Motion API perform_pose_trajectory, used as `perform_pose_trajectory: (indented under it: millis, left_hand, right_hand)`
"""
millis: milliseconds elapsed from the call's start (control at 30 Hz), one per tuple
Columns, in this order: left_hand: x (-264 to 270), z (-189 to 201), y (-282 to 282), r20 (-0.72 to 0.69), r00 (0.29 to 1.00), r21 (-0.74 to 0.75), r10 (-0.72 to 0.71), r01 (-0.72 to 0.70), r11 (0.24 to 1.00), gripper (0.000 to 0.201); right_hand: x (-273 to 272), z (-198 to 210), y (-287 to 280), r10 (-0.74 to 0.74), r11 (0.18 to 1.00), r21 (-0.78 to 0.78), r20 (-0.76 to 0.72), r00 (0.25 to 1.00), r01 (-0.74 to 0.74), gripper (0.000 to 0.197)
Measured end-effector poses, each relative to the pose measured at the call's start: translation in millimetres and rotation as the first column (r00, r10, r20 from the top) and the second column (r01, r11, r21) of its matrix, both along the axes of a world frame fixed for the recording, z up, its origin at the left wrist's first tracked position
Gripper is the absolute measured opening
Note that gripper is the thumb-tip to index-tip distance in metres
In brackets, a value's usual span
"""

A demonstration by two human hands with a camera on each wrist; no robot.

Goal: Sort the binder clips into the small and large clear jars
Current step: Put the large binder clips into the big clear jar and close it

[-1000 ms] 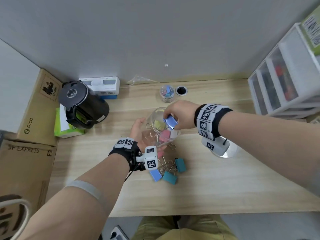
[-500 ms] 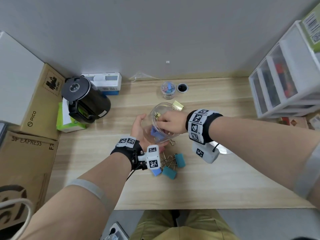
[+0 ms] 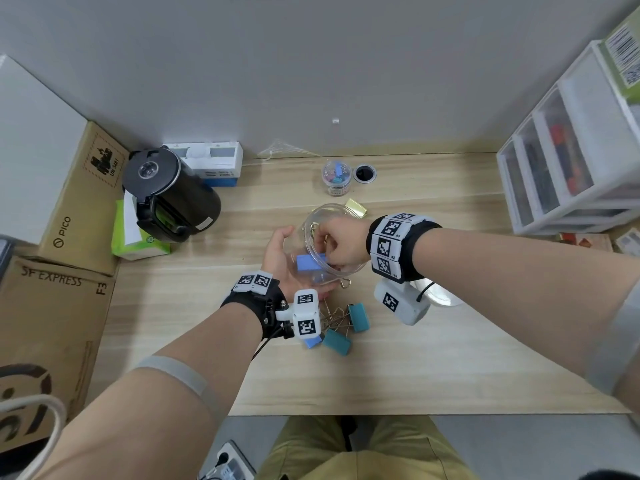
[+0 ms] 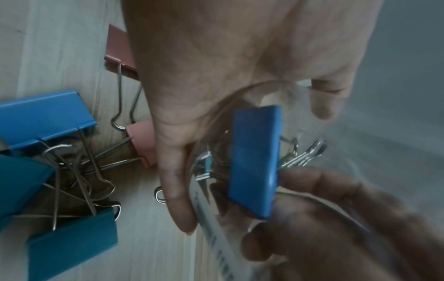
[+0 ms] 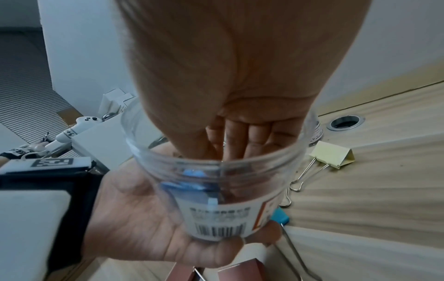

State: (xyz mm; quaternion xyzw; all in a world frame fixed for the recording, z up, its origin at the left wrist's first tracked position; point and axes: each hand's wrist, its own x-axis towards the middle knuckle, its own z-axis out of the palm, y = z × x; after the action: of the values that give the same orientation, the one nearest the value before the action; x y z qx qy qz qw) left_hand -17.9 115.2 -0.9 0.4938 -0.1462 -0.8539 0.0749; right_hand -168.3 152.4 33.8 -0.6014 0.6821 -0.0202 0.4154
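The left hand point(image 3: 280, 254) cradles the large clear jar point(image 3: 313, 220) near the middle of the worktop point(image 3: 433, 358), its grip curled round the jar's labelled wall. The right hand point(image 3: 341, 242) reaches into the jar's mouth, fingers pinched on a blue binder clip point(image 3: 311, 262) inside it. Toward the near edge, just below the left wrist, lie loose teal binder clips point(image 3: 358, 317) and another blue one, with pink clips point(image 4: 118, 51) beside them. A yellow binder clip point(image 3: 356, 207) lies just behind the jar. The small clear jar point(image 3: 335, 177), holding coloured clips, stands near the back edge beside a cable hole point(image 3: 364, 174).
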Motion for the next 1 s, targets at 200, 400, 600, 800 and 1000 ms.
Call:
perform_pose_trajectory:
  millis: [200, 400, 600, 800, 1000]
  left_hand:
    - [-1.3, -1.7, -1.5, 0.017, 1.000, -0.001, -0.016, 0.016, 1.000, 0.065]
    - [-1.5, -2.9, -1.0, 0.004, 1.000, 0.019, -0.020, 0.020, 1.000, 0.068]
    - [-5.4, 0.1, -0.8, -0.013, 1.000, 0.054, -0.020, 0.021, 0.998, 0.066]
    - [-6.9, -4.7, -4.0, 0.001, 0.998, -0.001, -0.060, 0.060, 0.998, 0.072]
    - [-6.8, -9.2, -7.7, -0.012, 0.999, 0.012, -0.035, 0.035, 0.999, 0.064]
  right_hand:
    - [-4.2, 2.3, 2.4, 0.113, 0.993, -0.017, -0.084, 0.990, -0.115, 0.022]
    - [-6.3, 2.1, 6.5, 0.152, 0.985, -0.060, -0.149, 0.977, -0.163, 0.019]
    - [-3.1, 6.3, 8.0, 0.201, 0.972, -0.092, -0.146, 0.969, -0.216, 0.037]
    - [-5.3, 0.8, 2.7, 0.181, 0.976, -0.092, -0.167, 0.969, -0.198, 0.030]
    - [-6.9, -2.2, -0.8, 0.119, 0.984, -0.129, -0.049, 0.992, -0.124, 0.029]
